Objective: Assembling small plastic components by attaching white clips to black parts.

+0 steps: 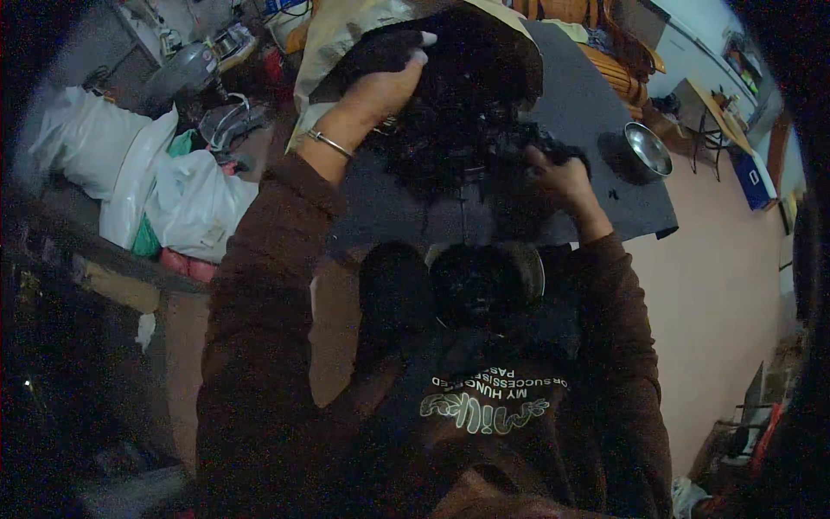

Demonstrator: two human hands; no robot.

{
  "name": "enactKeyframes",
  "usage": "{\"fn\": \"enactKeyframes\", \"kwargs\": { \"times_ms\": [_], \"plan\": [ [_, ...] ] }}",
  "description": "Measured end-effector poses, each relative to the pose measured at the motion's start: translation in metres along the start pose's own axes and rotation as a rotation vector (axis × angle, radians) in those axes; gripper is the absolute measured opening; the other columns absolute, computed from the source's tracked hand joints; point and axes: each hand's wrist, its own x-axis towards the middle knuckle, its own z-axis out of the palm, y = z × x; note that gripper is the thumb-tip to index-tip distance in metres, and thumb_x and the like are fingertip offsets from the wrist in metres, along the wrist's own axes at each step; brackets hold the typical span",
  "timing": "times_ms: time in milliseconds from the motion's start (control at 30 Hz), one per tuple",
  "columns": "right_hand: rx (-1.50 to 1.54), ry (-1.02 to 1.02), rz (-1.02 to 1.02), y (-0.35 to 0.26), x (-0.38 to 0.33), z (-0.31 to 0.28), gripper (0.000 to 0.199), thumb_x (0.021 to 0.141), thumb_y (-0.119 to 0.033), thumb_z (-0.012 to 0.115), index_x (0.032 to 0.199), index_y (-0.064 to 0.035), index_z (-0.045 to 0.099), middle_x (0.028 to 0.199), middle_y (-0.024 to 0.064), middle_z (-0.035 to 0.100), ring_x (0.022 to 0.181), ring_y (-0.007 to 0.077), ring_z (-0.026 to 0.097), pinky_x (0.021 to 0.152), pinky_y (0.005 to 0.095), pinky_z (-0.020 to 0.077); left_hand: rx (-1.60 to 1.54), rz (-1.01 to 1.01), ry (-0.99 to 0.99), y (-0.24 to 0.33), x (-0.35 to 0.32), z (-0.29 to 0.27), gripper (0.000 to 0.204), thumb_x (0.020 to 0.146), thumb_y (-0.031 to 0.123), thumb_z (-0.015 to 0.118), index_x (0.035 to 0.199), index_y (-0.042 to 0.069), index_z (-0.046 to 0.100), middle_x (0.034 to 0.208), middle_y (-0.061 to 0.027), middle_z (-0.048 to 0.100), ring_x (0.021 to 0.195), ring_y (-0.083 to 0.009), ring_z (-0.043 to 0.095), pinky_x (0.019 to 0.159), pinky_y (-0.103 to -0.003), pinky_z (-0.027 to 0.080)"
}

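My left hand (393, 86), with a bangle at the wrist, is at the dark mouth of a large pale sack (341, 30). Its thumb and a finger, both pale-tipped, close on what looks like the sack's dark edge. From the mouth, a heap of black pieces (462, 143) spreads over a dark grey table cover (579, 95); their kind is too dark to tell. At the heap's right side, my right hand (562, 182) has its fingers curled around something dark. Below the table edge, a round basin (538, 275) between my legs holds more black stuff.
A shiny metal bowl (648, 151) stands at the table's right edge. White plastic sacks (194, 203) are piled on the left, near a grey fan (194, 65). Wooden furniture (627, 56) is behind the table. A blue box (754, 180) stands at the far right.
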Motion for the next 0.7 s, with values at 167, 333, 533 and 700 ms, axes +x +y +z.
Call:
{"fn": "enactKeyframes", "kwargs": {
  "times_ms": [167, 333, 533, 700],
  "plan": [
    [0.535, 0.003, -0.141, 0.056, 0.033, 0.005, 0.024, 0.078, -0.023, 0.054, 0.087, -0.0014, 0.057, 0.082, 0.0034, 0.056, 0.060, 0.0129, 0.052, 0.055, 0.0247, 0.0439, -1.178, -0.539, 0.066, -0.042, 0.000, 0.007, 0.024, 0.079, 0.018, 0.048, 0.090, -0.001, 0.056, 0.082, -0.0085, 0.058, 0.072, -0.0166, 0.056, 0.065, -0.027, 0.045],
    [0.804, -0.048, 0.019, 0.021, -0.026, -0.019, 0.019, 0.076, -0.022, 0.056, 0.075, -0.0028, 0.057, 0.068, -0.0001, 0.054, 0.059, 0.0087, 0.048, 0.051, 0.0234, 0.0400, -1.010, -0.323, -0.304, 0.028, -0.039, -0.012, 0.033, 0.082, 0.023, 0.045, 0.107, 0.002, 0.048, 0.086, -0.0064, 0.057, 0.068, -0.0127, 0.055, 0.056, -0.022, 0.044],
    [0.495, -0.105, -0.682, -0.015, -0.089, 0.012, 0.015, 0.078, -0.017, 0.054, 0.075, -0.0018, 0.055, 0.065, 0.0032, 0.055, 0.059, 0.0107, 0.052, 0.054, 0.0253, 0.0421, -1.043, -0.569, -0.676, 0.092, -0.125, 0.013, 0.027, 0.081, 0.028, 0.050, 0.093, 0.005, 0.058, 0.081, -0.0037, 0.059, 0.067, -0.0098, 0.052, 0.057, -0.024, 0.042],
    [0.386, -0.214, -0.574, 0.009, -0.112, 0.022, 0.020, 0.077, -0.012, 0.054, 0.095, -0.0025, 0.053, 0.082, 0.0081, 0.059, 0.073, 0.0147, 0.055, 0.064, 0.0265, 0.0440, -0.952, -0.695, -0.599, 0.118, -0.166, 0.009, 0.023, 0.082, 0.022, 0.048, 0.087, 0.002, 0.059, 0.080, -0.0023, 0.058, 0.067, -0.0098, 0.052, 0.059, -0.022, 0.042]
  ]
}}
